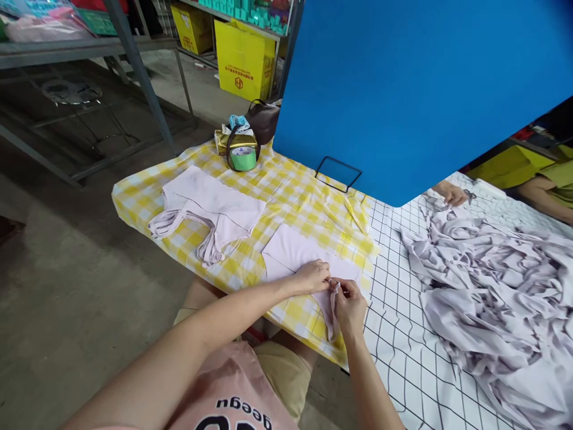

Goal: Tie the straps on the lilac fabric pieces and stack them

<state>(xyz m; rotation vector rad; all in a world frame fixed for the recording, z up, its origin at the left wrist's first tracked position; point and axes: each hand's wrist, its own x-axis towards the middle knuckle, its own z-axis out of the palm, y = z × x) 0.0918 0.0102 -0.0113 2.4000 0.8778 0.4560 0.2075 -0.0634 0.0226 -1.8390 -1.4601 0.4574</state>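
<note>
A pale lilac garment (286, 251), shaped like a pair of briefs, lies spread on the yellow checked cloth in front of me. My left hand (314, 276) rests on it, fingers pinched at its near edge. Close against it, my right hand (351, 303) pinches the same bunched edge, and a narrow strip of the fabric hangs down between the hands. A small dark or shiny bit shows at the right fingertips, too small to name. To the left lies a neat stack of similar lilac garments (212, 200), their edges layered.
A large blue panel (403, 89) rises behind the table, with a black wire frame (338, 173) at its foot. Green tape (243, 159) and a tissue pack (224, 142) stand at the back. Rightward lies a lilac fabric heap (505, 298); another person's hand (450, 193) is beyond it.
</note>
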